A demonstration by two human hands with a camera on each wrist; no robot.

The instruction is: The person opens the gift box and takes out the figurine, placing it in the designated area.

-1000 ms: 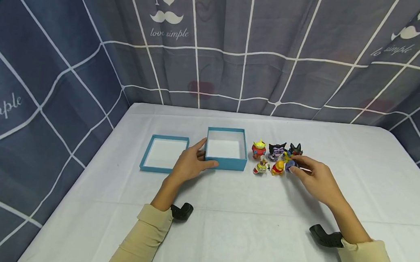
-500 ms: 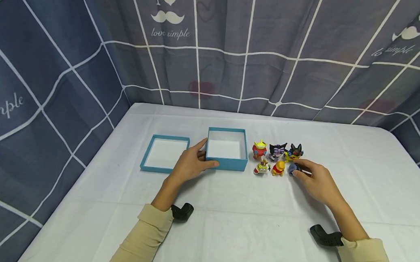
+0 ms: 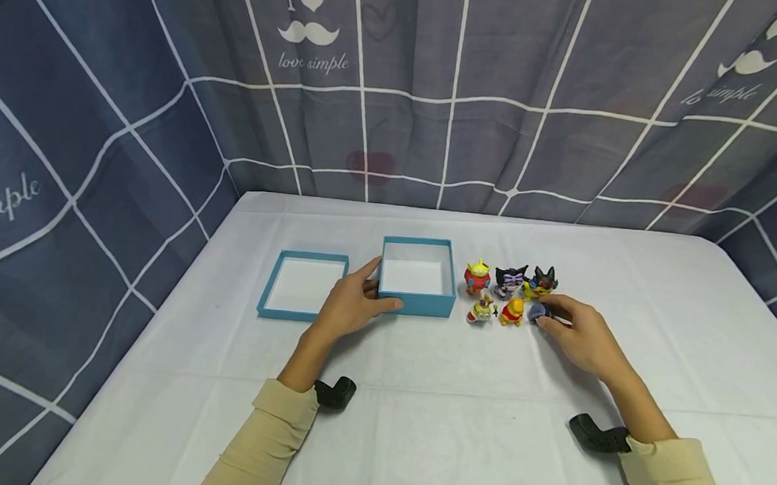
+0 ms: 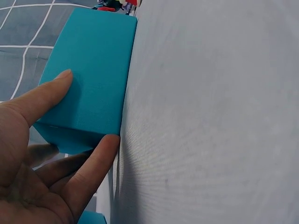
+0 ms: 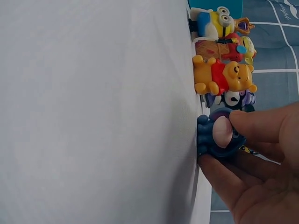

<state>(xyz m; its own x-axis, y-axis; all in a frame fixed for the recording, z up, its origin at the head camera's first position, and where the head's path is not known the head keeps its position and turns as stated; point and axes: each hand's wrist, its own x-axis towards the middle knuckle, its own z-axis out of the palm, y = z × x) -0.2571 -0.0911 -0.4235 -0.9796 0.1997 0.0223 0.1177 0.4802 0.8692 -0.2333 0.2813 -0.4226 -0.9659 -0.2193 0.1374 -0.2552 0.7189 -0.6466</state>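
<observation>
My left hand (image 3: pixel 346 303) holds the near left corner of a blue box (image 3: pixel 418 303), thumb on its front face and fingers along its left side. The box stands with its white inside facing up. With thumb and fingers, my right hand (image 3: pixel 585 335) pinches a small blue figurine (image 5: pixel 223 133) with a pale belly. Its base meets the white cloth in the right wrist view. Beside it stands a bear figurine in a red shirt (image 5: pixel 219 77). A yellow figurine with a dark-eared head (image 3: pixel 541 282) is just behind.
Further left in the group are a minion figurine (image 3: pixel 481 309), a red figurine with a yellow head (image 3: pixel 477 277) and a black-hooded figurine (image 3: pixel 510 281). A blue-rimmed lid (image 3: pixel 304 285) lies left of the box. A grey checked curtain (image 3: pixel 410 124) hangs behind the table (image 3: pixel 430 426).
My right hand has drawn slightly back from the dark-eared figurine, which now shows more fully. The blue figurine shifted a little right, then stayed beside the bear. The left hand stays on the box.
</observation>
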